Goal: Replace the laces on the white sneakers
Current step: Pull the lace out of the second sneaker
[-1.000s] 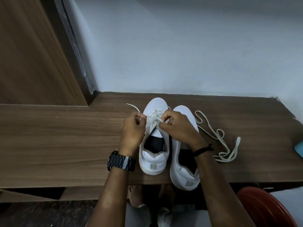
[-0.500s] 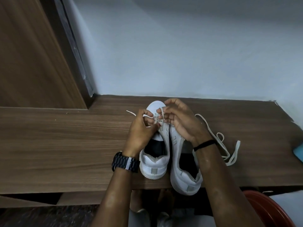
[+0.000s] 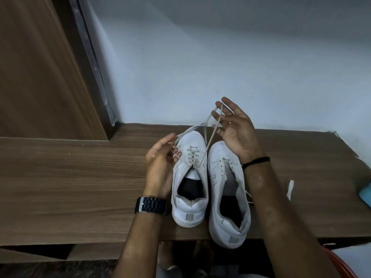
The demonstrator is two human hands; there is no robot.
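Observation:
Two white sneakers stand side by side, toes pointing away from me, on the wooden bench (image 3: 80, 177). The left sneaker (image 3: 189, 177) has a white lace (image 3: 208, 137) threaded through its front eyelets. My left hand (image 3: 160, 163) pinches one end of that lace beside the shoe. My right hand (image 3: 233, 129) is raised above the toes and holds the other end, looped around its fingers and drawn taut. The right sneaker (image 3: 226, 193) shows bare eyelets. A second loose lace (image 3: 290, 186) peeks out behind my right forearm.
The wall (image 3: 220, 57) rises just behind the bench. A wooden door panel (image 3: 36, 67) stands at the left. The red rim of a tub (image 3: 341, 263) sits below the bench at lower right. A blue object (image 3: 365, 195) lies at the right edge.
Both hands left the eyelets of the left sneaker. My right hand rose up and away, pulling the lace through and taut; my left hand drew back to the shoe's left side.

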